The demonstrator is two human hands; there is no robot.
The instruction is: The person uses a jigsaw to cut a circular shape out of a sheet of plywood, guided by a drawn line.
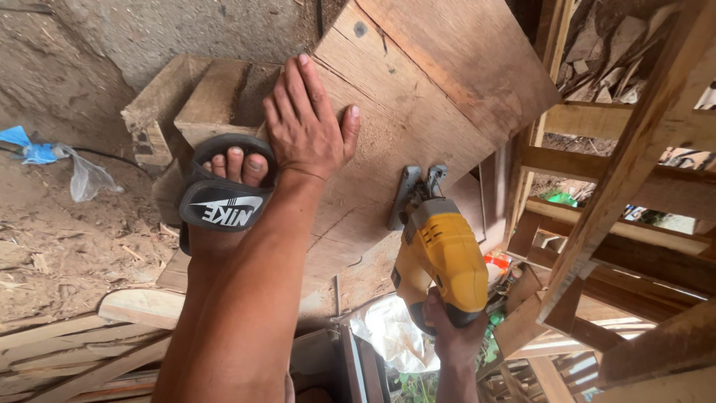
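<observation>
- Your left hand [307, 123] lies flat and spread wide on the plywood sheet [418, 97], fingers pointing away from you, palm pressing near the sheet's left edge. It holds nothing.
- Your right hand [453, 336] is wrapped tight around the rear handle of the yellow jigsaw [440, 257], low in the view.
- The jigsaw rests on the sheet with its grey base plate [409, 195] flat against the wood, just right of your left forearm and well below your left hand.
- The sheet lies tilted across the view, running from the upper right down toward you, dusted with sawdust.
- Your foot in a black slide sandal [222, 195] stands just left of your left wrist, toes on a wooden block [216, 104] beside the sheet's edge.
- A white plastic bag [391, 332] sits below the sheet, just left of your right hand.
- Rough timber frames [619, 179] stand to the right of the jigsaw.
- On the dirt floor [60, 239] at far left lie a blue scrap [26, 145] and a clear bag [89, 179], well apart from both hands.
- Loose planks [82, 343] lie at the lower left.
</observation>
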